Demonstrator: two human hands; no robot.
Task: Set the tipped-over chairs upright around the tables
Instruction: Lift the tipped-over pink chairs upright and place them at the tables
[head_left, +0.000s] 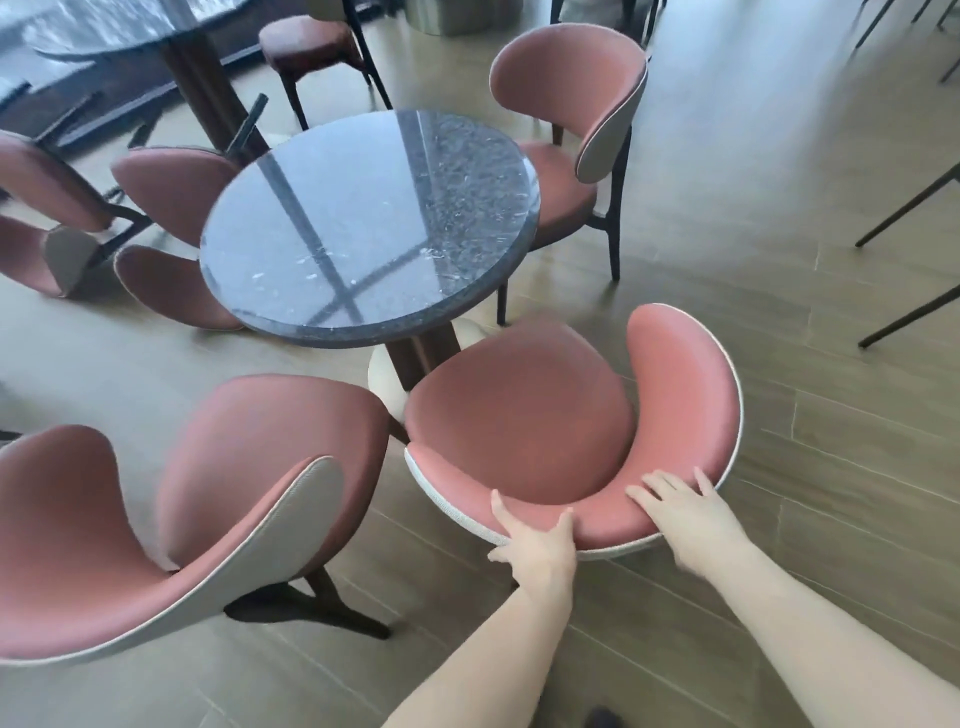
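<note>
A pink chair (524, 415) with a curved pink backrest and pale outer shell stands upright just in front of me, its seat tucked toward the round dark stone table (363, 223). My left hand (535, 545) grips the near rim of its backrest, thumb over the pink side. My right hand (685, 514) lies flat on the backrest rim a little to the right, fingers spread. A second pink chair (218, 509) stands at my left. A third (566, 130) is upright beyond the table. Two more pink chairs (171, 239), (41, 218) lie tipped on their sides at the far left.
A larger dark table (114, 26) on a brown pedestal stands at the back left, with a dark brown stool (311, 41) beside it. Thin black chair legs (909, 208) reach in from the right edge. The floor is pale wood planks, open to the right.
</note>
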